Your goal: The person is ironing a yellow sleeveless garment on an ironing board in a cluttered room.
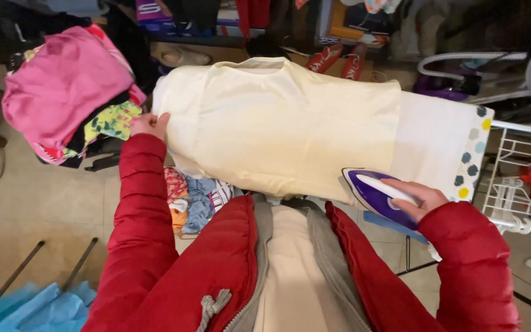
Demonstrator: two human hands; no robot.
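cream shirt [284, 129] lies spread flat along the ironing board [437, 138], collar toward the far edge, body covering most of the board; the bare near-right end of the board cover shows a row of coloured dots.

right hand [414, 198] is wrapped closed around the white handle of a purple steam iron [373, 192]. the iron sits at the near edge of the board, tip pointing toward the shirt's lower hem, touching or just over the cloth; cannot tell which.

left hand [150, 125] is at the left end of the board, fingers curled onto the shirt's edge, holding the fabric there.

pile of pink and patterned clothes [69, 92] sits beyond the left end, more folded clothes [195, 197] below the near edge. wire rack [514, 184] stands off the right end.

judgement: pressing is under way, one hand tensioning, one driving the iron. the next pass seems to call for keeping the cloth taut at the left end while the iron travels across the flat panel, without creasing the hem.
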